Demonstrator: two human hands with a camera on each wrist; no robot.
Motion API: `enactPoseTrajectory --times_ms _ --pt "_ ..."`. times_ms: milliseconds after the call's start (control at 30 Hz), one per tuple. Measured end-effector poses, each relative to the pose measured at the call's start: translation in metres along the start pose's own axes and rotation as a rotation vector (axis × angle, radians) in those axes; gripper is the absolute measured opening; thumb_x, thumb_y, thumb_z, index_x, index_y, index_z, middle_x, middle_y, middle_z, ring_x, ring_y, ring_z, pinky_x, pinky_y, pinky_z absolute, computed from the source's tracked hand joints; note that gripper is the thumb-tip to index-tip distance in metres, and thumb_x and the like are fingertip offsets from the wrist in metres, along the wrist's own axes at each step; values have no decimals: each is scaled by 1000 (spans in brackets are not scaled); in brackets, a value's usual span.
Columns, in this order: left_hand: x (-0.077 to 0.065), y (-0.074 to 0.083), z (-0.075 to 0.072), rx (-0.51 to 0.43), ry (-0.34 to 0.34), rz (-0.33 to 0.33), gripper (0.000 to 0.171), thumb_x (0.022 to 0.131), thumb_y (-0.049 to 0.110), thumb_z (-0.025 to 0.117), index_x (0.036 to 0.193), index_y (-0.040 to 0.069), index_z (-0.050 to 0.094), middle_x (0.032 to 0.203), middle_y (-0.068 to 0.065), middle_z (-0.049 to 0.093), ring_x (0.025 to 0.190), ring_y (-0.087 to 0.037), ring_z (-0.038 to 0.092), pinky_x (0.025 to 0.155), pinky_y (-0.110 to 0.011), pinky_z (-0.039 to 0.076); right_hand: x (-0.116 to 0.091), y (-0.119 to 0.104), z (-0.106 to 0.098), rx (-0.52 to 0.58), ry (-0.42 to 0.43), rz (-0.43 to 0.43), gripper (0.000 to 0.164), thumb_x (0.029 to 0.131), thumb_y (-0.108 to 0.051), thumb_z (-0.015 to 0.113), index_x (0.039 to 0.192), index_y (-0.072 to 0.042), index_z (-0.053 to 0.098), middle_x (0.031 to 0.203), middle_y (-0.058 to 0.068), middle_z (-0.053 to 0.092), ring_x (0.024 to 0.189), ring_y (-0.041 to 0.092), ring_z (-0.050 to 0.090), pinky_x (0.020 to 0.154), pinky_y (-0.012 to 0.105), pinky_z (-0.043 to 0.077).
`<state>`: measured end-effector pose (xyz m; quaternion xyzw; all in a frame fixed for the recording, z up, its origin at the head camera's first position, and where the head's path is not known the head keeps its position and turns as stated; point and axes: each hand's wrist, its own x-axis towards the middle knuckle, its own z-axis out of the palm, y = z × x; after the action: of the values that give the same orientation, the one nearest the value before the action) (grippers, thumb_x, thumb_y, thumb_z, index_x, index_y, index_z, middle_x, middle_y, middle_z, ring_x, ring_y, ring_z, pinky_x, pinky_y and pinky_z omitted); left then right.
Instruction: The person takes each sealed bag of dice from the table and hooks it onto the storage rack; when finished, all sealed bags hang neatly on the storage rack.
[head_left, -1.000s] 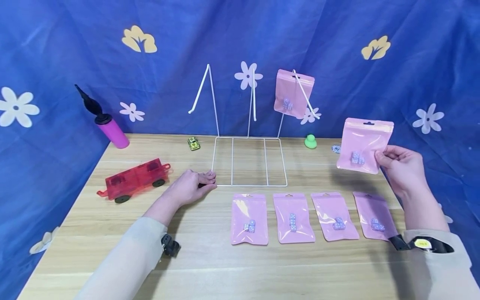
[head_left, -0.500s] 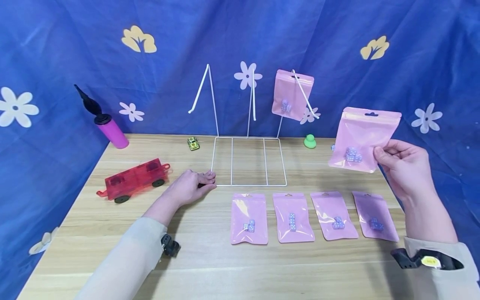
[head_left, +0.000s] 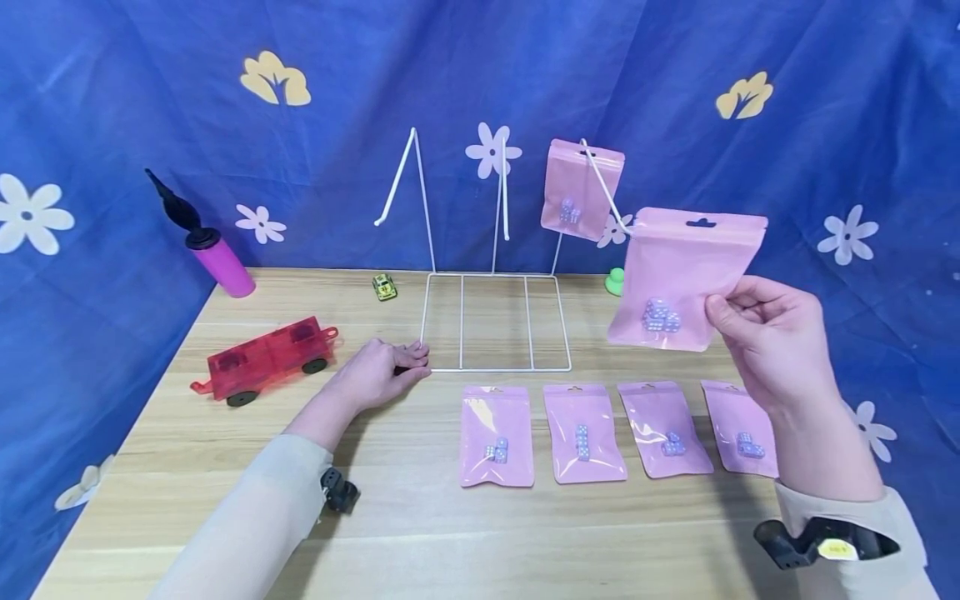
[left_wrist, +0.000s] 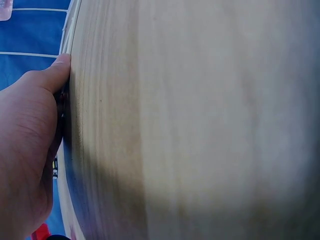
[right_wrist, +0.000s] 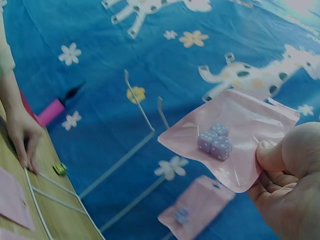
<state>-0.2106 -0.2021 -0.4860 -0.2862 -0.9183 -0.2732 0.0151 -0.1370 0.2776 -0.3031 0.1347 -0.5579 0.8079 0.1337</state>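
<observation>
A pink zip bag (head_left: 693,258) is held aloft above the worktop (head_left: 525,533), to the right of the white wire rack (head_left: 462,325). Its hang hole (head_left: 701,222) is turned upward, and its long axis is near vertical, the top leaning slightly right in the head view; the purple dice (head_left: 661,317) are gathered low inside. By the right hand (head_left: 780,342) the bag is pinched at its lower right edge, so that most of it lies to the left of the fingers and above them. The rack's front left corner is gripped between thumb and fingers of the left hand (head_left: 375,375). Another dice bag (head_left: 570,179) is hung on the right-hand hook, and four flat bags (head_left: 498,417) are laid in a row before the rack. Whether the hook's tip is touched by the held bag cannot be told.
</observation>
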Motion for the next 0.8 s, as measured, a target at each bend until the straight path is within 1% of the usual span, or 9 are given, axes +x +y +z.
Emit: enactPoseTrajectory --times_ms 100,233,333,400,467,533,600,733,800 --pt "-1 0 -1 1 -5 -7 27 98 21 80 118 3 80 130 -14 70 126 -28 65 109 -46 50 -3 4 16 10 -28 9 16 92 28 61 102 21 72 86 18 77 74 18 73 68 23 62" --pt "-1 1 -1 4 -13 -14 27 99 23 79 118 4 80 131 -13 69 127 -27 64 110 -45 49 -5 10 36 23 -67 13 11 89 21 72 100 18 74 87 18 77 76 18 75 69 23 62" --pt "-1 1 -1 5 -10 -10 27 99 22 79 118 4 80 131 -13 69 127 -28 64 110 -46 49 -5 18 49 28 -106 11 12 88 17 77 99 16 74 88 18 78 77 18 75 70 23 62" --pt "-2 0 -1 8 -4 -3 27 98 23 80 118 4 80 130 -14 70 126 -29 65 110 -47 50 -5 23 58 13 -128 14 12 89 20 74 99 13 75 88 16 78 77 16 74 69 21 61" --pt "-2 0 -1 11 0 1 28 98 22 80 118 4 80 130 -14 70 126 -29 65 110 -47 50 -5 29 66 -7 -144 20 19 90 25 66 99 11 76 88 14 78 76 15 73 68 20 60" --pt "-1 0 -1 16 -1 -2 28 98 24 79 119 4 80 131 -13 69 127 -28 65 110 -46 49 -4 35 74 -46 -145 28 28 90 28 61 98 6 77 87 10 78 75 13 71 66 18 58" --pt "-1 0 -1 17 -5 -7 29 99 25 79 120 5 80 131 -13 69 127 -27 64 111 -45 49 -2 42 82 -65 -140 43 27 91 26 62 97 5 77 87 10 78 74 12 70 65 18 57" --pt "-1 -1 0 6 0 -1 29 98 24 80 119 5 80 130 -13 70 127 -27 65 110 -45 49 2 56 92 -113 -121 63 15 91 16 74 96 3 77 86 10 77 76 11 69 67 19 58" --pt "-1 0 0 0 8 8 28 98 23 80 118 4 80 129 -14 70 126 -28 65 110 -45 50 4 63 96 -137 -111 70 14 91 15 75 95 2 77 86 9 77 76 11 69 68 19 58"
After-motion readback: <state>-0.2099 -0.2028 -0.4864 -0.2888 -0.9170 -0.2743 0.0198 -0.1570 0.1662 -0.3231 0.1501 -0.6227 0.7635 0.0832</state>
